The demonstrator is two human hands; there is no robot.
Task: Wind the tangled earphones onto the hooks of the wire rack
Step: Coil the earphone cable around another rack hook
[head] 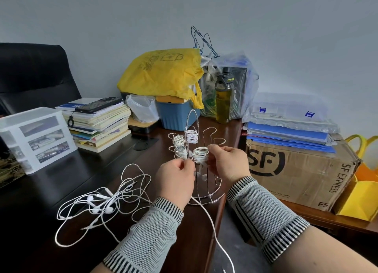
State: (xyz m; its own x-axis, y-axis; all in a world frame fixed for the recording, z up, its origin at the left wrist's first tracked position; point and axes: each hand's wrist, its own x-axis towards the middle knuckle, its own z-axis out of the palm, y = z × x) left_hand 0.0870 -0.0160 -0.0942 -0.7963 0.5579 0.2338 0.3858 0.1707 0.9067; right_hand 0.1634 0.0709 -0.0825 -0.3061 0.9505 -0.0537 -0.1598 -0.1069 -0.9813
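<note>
A: Where is the earphone cord being wound?

B: A white cord is being wrapped onto the front hook of the wire rack, which stands near the desk's right edge. A thick white coil is already seen on that hook, and three other hooks carry finished coils.

A: How are the hands placed?

B: The coil is flanked by both. The cord is pinched by the curled fingers of the left hand, just left of the hook. The coil's right side is gripped by the curled fingers of the right hand. The slack is seen running from the left hand down toward the viewer and off the bottom edge, so its long axis lies near to far. The left hand is judged nearer the free cord.

A: What else is left?

B: A tangled heap of white earphones is spread on the dark desk, left of the left hand and well apart from the rack.
</note>
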